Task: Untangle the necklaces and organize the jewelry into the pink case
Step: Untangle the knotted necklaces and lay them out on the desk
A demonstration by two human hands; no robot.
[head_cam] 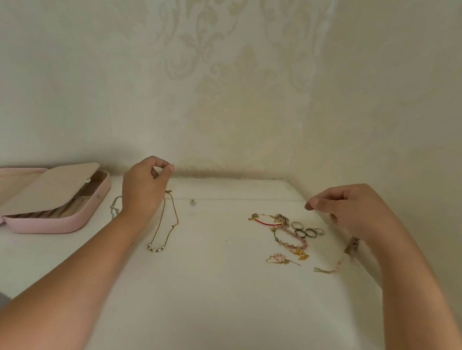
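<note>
Head view: the left hand [143, 188] and right hand [351, 209] are raised above the white table [205, 291]. Each pinches thumb to forefinger on an end of a thin chain [238, 199] stretched between them, and a clear bead [192, 202] hangs nearer the left hand. A gold necklace [168, 225] lies just below the left hand. The open pink case [64, 228] sits far left, and the bracelets and rings [293, 233] lie near the right hand.

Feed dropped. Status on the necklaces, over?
Left hand and right hand both pinching, fine chain stretched between, clear pendant hanging. Gold necklace flat on table. Pink case open, nothing in the way.
</note>
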